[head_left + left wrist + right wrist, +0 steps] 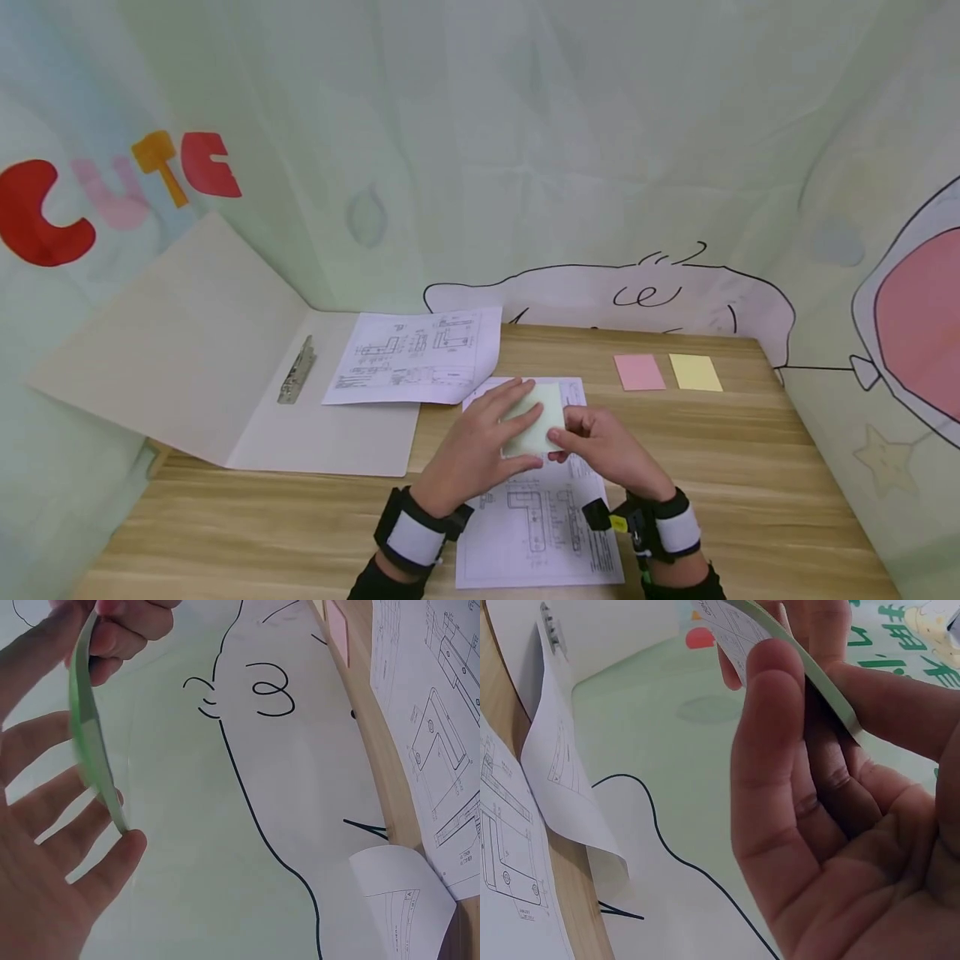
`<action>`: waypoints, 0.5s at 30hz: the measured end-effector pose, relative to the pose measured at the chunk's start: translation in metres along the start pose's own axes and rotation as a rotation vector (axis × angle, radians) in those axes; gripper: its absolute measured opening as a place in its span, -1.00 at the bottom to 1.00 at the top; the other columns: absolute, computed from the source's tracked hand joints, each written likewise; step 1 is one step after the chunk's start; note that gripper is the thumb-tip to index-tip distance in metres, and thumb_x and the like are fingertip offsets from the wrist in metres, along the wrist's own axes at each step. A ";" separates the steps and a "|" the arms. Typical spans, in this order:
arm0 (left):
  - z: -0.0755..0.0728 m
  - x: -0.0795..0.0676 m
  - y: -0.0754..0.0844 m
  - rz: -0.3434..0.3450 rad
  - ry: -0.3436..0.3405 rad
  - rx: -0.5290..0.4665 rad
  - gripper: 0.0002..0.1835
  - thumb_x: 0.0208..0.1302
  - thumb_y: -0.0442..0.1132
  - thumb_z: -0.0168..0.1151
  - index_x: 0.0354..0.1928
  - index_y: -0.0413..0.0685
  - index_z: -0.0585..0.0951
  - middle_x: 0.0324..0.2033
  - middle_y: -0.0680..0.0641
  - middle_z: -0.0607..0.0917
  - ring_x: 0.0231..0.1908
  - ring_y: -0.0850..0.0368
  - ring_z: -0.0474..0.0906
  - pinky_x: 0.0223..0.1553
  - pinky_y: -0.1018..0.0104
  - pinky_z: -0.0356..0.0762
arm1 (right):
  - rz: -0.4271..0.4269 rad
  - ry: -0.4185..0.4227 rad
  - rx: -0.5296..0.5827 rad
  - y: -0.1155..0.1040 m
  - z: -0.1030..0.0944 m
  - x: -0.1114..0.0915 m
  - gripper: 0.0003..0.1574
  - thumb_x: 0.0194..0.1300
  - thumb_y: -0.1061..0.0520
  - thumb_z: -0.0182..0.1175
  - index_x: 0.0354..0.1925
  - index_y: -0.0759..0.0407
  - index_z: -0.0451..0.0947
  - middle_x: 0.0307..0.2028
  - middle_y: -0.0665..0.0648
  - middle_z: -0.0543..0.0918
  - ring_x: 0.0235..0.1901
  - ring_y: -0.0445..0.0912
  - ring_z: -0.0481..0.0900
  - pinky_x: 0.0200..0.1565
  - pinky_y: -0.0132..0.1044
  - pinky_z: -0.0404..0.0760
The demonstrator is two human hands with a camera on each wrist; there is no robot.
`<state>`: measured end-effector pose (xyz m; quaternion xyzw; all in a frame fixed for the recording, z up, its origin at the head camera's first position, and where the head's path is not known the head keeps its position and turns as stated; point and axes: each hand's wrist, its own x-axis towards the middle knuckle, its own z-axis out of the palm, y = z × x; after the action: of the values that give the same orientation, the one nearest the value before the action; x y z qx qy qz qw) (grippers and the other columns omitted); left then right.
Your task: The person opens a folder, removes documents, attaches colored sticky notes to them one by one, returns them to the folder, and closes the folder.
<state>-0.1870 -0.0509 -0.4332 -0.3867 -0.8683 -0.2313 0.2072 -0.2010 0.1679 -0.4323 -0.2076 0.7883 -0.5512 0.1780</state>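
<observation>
Both hands hold a pale green sticky-note pad (550,417) above a printed drawing sheet (540,533). My left hand (483,437) has its fingers spread along the pad, over its face and at its edges. In the left wrist view the pad (84,720) appears edge-on and slightly bowed, with left fingertips on both sides. My right hand (607,446) pinches the pad's right side between thumb and finger. Seen in the right wrist view, the pad (821,686) has a printed underside.
An open white folder (330,450) with a metal clip (297,371) lies at the left. Another drawing sheet (420,354) rests partly on it, one corner curling. Pink (639,372) and yellow (695,372) sticky notes lie at the back right. A printed curtain (525,167) stands behind the wooden table (750,500).
</observation>
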 end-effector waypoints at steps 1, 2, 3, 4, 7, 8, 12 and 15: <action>0.000 0.000 0.000 0.002 -0.003 0.005 -0.31 -0.01 0.08 0.44 0.15 -0.10 0.56 0.30 -0.12 0.36 0.31 -0.03 0.20 0.24 0.13 0.23 | 0.004 0.001 -0.004 0.000 0.000 0.000 -0.70 0.38 0.02 0.10 -0.27 0.25 0.57 -0.42 0.09 0.65 -0.36 -0.04 0.59 -0.27 -0.27 0.54; 0.000 0.001 0.000 0.002 -0.006 0.005 -0.32 -0.01 0.08 0.44 0.15 -0.10 0.56 0.29 -0.12 0.36 0.31 -0.04 0.21 0.24 0.12 0.23 | 0.009 0.002 -0.003 0.000 0.000 0.000 -0.69 0.38 0.02 0.11 -0.27 0.26 0.56 -0.41 0.09 0.65 -0.35 -0.04 0.60 -0.27 -0.26 0.54; 0.000 0.001 0.000 0.002 -0.009 0.006 -0.32 -0.01 0.07 0.44 0.16 -0.10 0.56 0.29 -0.13 0.36 0.31 -0.04 0.21 0.23 0.12 0.24 | 0.011 0.002 -0.005 -0.001 0.000 0.001 -0.69 0.38 0.01 0.11 -0.26 0.26 0.56 -0.41 0.10 0.66 -0.35 -0.03 0.60 -0.27 -0.26 0.54; 0.000 0.001 0.000 0.001 -0.013 0.006 -0.33 0.00 0.06 0.44 0.16 -0.09 0.56 0.29 -0.13 0.37 0.30 -0.04 0.22 0.23 0.12 0.24 | 0.018 0.005 -0.004 -0.001 0.000 0.000 -0.69 0.37 0.00 0.11 -0.25 0.25 0.57 -0.40 0.10 0.66 -0.35 -0.02 0.60 -0.27 -0.26 0.54; -0.001 0.001 0.001 -0.005 -0.024 -0.003 -0.36 0.05 0.03 0.41 0.16 -0.10 0.55 0.28 -0.13 0.37 0.29 -0.04 0.24 0.22 0.13 0.26 | 0.032 0.016 -0.010 -0.002 0.001 0.001 -0.66 0.35 -0.05 0.13 -0.26 0.22 0.57 -0.41 0.09 0.66 -0.36 -0.01 0.60 -0.29 -0.25 0.53; -0.001 0.001 0.000 -0.006 -0.028 -0.009 -0.38 0.06 0.02 0.40 0.16 -0.10 0.55 0.28 -0.14 0.38 0.29 -0.04 0.25 0.21 0.13 0.27 | 0.037 0.020 -0.008 -0.002 0.001 0.001 -0.65 0.35 -0.07 0.13 -0.27 0.21 0.57 -0.41 0.09 0.66 -0.37 -0.01 0.60 -0.30 -0.25 0.53; -0.002 0.000 -0.001 -0.008 -0.034 -0.041 -0.43 0.12 -0.03 0.37 0.16 -0.11 0.55 0.25 -0.14 0.42 0.24 -0.02 0.33 0.20 0.17 0.30 | 0.050 0.033 -0.015 -0.001 0.001 0.002 -0.62 0.34 -0.11 0.13 -0.30 0.19 0.57 -0.43 0.07 0.65 -0.41 -0.02 0.60 -0.34 -0.26 0.53; -0.002 -0.001 -0.001 -0.014 -0.045 -0.063 -0.47 0.15 -0.16 0.36 0.17 -0.12 0.54 0.24 -0.14 0.43 0.21 -0.01 0.36 0.19 0.18 0.31 | 0.053 0.041 -0.021 -0.002 0.002 0.002 -0.62 0.34 -0.10 0.14 -0.32 0.20 0.57 -0.46 0.07 0.64 -0.44 -0.04 0.59 -0.37 -0.28 0.52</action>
<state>-0.1865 -0.0537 -0.4325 -0.3919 -0.8679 -0.2512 0.1736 -0.2016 0.1651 -0.4312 -0.1771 0.8027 -0.5421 0.1744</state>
